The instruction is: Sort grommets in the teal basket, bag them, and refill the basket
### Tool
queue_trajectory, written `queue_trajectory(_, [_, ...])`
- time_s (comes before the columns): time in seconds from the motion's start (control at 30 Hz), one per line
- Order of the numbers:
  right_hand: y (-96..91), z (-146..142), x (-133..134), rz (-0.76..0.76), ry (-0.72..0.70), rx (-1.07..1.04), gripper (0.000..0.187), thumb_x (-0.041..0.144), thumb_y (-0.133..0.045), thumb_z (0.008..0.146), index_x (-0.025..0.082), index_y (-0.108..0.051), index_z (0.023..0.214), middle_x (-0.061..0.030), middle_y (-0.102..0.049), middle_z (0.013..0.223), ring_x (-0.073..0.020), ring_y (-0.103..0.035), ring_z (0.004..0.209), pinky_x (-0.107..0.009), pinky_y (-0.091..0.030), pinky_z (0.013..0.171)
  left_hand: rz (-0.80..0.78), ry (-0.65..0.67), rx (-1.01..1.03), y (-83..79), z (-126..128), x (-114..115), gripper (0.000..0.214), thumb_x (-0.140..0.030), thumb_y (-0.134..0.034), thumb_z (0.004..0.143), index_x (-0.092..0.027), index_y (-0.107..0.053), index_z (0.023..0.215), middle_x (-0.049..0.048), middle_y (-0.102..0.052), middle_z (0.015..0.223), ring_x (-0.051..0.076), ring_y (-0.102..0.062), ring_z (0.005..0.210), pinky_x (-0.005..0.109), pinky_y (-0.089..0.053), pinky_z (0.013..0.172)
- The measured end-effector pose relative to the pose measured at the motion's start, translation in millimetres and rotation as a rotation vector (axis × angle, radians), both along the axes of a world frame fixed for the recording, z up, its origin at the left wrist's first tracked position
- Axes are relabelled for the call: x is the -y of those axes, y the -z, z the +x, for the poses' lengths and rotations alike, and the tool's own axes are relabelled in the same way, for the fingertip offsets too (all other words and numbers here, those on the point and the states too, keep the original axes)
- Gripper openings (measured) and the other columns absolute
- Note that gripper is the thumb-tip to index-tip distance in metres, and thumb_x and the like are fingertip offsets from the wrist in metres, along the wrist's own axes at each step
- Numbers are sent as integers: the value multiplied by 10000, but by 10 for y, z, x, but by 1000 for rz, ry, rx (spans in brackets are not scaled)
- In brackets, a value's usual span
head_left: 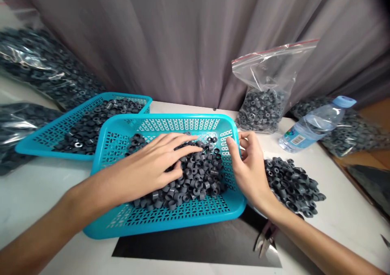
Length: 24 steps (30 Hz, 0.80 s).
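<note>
A turquoise plastic basket (170, 226) with lattice walls sits in front of me, tilted a little. Inside it lies a heap of small dark grey ring-shaped plastic parts (198, 179). My left hand (160, 157) reaches in from the left, fingers stretched and apart, resting on or just over the parts; what is under its palm is hidden. At the basket's right wall, my right hand (251, 167) grips the rim, thumb on the inner side and curled fingers outside.
Behind on the left stands a second turquoise basket (57, 155) of similar parts, beside filled plastic bags (39, 59). On the right are a loose pile of parts (292, 185), a zip bag (262, 108), a water bottle (317, 124) and cutting pliers (264, 238) on a dark sheet (195, 244).
</note>
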State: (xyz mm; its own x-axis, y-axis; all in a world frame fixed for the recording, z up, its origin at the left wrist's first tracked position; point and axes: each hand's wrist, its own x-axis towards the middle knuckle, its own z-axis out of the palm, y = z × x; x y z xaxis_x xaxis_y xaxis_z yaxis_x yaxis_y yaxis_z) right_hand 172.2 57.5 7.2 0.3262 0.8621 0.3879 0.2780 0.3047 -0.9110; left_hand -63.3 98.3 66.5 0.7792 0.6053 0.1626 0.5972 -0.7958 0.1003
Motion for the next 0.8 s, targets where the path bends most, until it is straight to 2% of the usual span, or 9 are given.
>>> queue_trajectory(0.13, [-4,2,4,-7,1,5,221,429,-585,996,245,-479,935,10,-592,875,-137,-532,738,-287,-418,644,16,12,11,-40,-32,-27,517,-150,-418,978,-372,-570,1420,-53,-486,1565,234,-425,1457,478,-333,1249])
queue_trajectory(0.23, [-8,-6,19,-6,11,27,220,426,-581,1001,241,-481,935,26,-559,838,-127,-507,703,-277,-397,619,32,40,48,-37,55,18,434,-162,-389,1015,-314,-609,1357,-18,-542,1503,226,-468,1407,466,-336,1236])
queue_trajectory(0.37, [-10,-15,37,4,9,44,218,413,-587,1002,236,-480,933,30,-553,839,-116,-496,693,-271,-396,617,53,42,77,43,201,67,278,-329,-486,1048,-267,-636,1273,30,-574,1443,240,-509,1338,466,-379,1176])
queue_trajectory(0.5, [-11,-14,42,-2,16,54,206,399,-585,1004,236,-480,937,40,-537,806,-112,-489,675,-268,-377,592,34,30,85,97,222,34,253,-298,-515,1033,-271,-623,1260,22,-592,1407,226,-521,1316,442,-375,1162])
queue_trajectory(0.8, [1,-16,29,21,5,42,203,392,-597,997,234,-488,934,21,-580,859,-120,-527,723,-272,-402,624,-10,8,113,78,198,37,219,-270,-607,922,-239,-574,1136,28,-611,1324,247,-548,1236,442,-402,1097])
